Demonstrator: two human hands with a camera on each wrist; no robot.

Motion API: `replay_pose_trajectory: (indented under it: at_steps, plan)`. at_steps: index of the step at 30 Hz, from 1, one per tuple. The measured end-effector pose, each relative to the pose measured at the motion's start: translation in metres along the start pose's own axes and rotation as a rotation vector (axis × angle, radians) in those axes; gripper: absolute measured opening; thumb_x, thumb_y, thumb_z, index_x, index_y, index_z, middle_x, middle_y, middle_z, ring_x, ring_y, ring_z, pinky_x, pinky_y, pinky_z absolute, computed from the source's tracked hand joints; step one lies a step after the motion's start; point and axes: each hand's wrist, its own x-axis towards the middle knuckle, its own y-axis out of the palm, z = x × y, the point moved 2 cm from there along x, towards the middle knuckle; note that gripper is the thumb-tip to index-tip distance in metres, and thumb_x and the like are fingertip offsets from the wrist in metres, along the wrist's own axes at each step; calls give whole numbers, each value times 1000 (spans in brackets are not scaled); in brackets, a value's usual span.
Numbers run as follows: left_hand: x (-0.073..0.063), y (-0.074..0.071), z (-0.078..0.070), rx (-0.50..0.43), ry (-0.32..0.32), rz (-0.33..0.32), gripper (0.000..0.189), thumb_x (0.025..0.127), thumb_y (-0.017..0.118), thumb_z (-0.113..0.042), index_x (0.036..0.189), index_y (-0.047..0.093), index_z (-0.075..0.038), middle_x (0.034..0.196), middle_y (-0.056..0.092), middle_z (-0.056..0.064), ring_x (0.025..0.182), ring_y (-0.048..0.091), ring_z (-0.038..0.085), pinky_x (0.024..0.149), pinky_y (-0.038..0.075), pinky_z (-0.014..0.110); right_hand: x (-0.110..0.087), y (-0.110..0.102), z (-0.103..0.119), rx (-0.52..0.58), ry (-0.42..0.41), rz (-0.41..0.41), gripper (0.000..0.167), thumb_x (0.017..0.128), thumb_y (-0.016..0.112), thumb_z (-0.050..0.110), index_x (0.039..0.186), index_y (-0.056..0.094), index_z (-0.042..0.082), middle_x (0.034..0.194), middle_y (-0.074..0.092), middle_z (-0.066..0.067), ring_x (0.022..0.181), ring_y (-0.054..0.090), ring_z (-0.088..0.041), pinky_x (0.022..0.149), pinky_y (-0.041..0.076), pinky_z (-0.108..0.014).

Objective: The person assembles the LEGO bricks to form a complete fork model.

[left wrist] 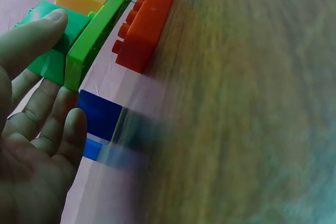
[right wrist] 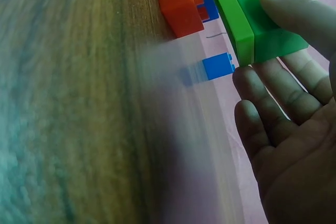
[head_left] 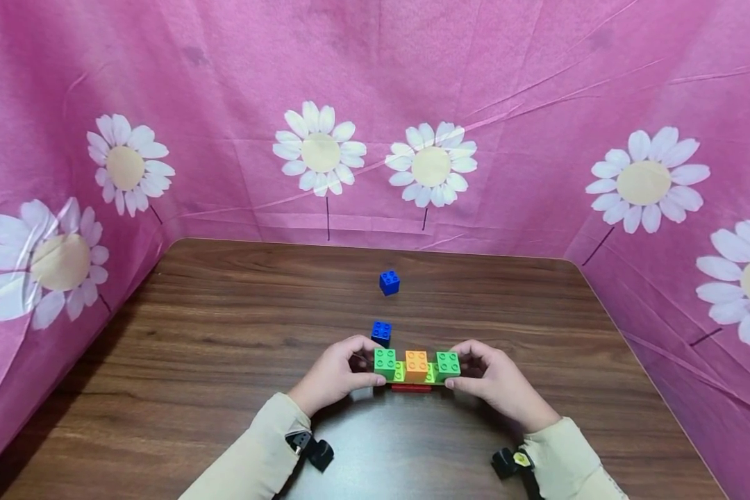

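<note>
Between both hands is a toy-block build: a lime-green base [head_left: 399,373] topped by an orange brick [head_left: 416,366] in the middle and a green brick at each end. My left hand [head_left: 334,371] pinches the left green brick [head_left: 385,362], thumb on its near face. The right hand [head_left: 503,382] grips the right green brick [head_left: 448,364] the same way. Below the base lies a red brick [left wrist: 144,30] on the table, its studs facing the base; a gap shows between them in both wrist views. In the head view the base hides most of the red brick.
Just behind the build stands a dark blue brick [head_left: 381,333], close to the left fingers. Another blue brick [head_left: 389,282] sits farther back on the wooden table [head_left: 256,298]. A pink flowered cloth [head_left: 375,62] surrounds the table's back and sides.
</note>
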Motion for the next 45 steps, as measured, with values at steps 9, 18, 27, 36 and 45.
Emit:
replay_pose_trajectory:
  at_steps: [9,18,27,36,45]
  plan:
    - [0,1,5,-4,-26,32,33,80,85,-14,109,68,-11,98,71,-1,91,66,16,83,55,34,1,3,-4,-16,4,17,34,78,87,14,105,66,11,97,69,-3,88,64,-14,75,53,-27]
    - [0,2,7,-22,-56,57,33,81,84,-14,109,66,-11,99,71,0,91,65,12,83,55,31,1,3,-8,-3,16,29,34,79,86,15,106,65,11,96,68,-4,88,63,-15,77,52,-26]
    - [0,3,5,3,-61,75,33,82,83,-13,110,65,-14,101,70,-2,93,65,11,83,55,31,1,4,-9,1,12,35,34,79,86,16,106,65,11,96,68,-4,87,63,-15,77,51,-26]
    - [0,7,5,-13,-64,87,44,81,85,-15,119,62,-16,101,68,-3,94,65,14,82,55,31,1,9,-6,-1,13,28,51,79,87,22,123,62,13,112,67,-7,91,63,-19,78,52,-29]
    - [4,16,-1,-8,-53,52,49,82,85,-22,124,62,-16,103,66,-3,89,63,13,78,54,28,5,21,-1,28,-24,-9,47,80,86,21,122,65,17,112,68,-8,87,64,-17,76,54,-28]
